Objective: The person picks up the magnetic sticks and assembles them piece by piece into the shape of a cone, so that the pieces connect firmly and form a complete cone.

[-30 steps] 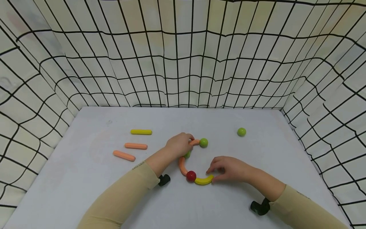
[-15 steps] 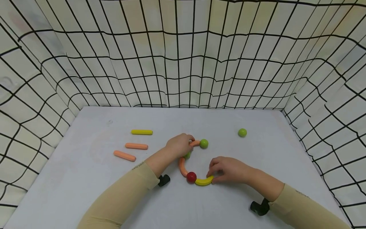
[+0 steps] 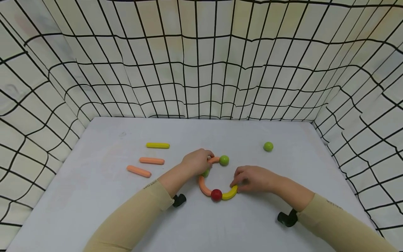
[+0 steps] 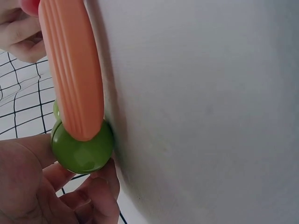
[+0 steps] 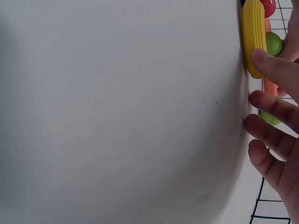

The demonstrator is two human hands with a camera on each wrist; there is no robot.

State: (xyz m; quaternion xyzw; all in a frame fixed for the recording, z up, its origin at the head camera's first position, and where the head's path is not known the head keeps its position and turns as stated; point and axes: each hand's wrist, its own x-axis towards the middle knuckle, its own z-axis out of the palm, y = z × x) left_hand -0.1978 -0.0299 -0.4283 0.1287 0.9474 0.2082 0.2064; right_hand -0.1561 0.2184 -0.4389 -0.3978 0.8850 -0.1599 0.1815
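Yellow and ribbed, a curved stick (image 3: 230,194) runs from the right hand (image 3: 256,179), whose fingertips pinch its end, to a glossy red ball (image 3: 216,195) touching a curved orange stick (image 3: 204,187), whose far end meets a shiny green ball (image 4: 81,151) clasped between the thumb and fingers of the left hand (image 3: 196,161) over a white table (image 3: 189,227).

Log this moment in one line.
left hand: holds nearest green ball | right hand: holds yellow curve | red ball: touches yellow curve, peach curve | loose: farthest green ball, three straight sticks
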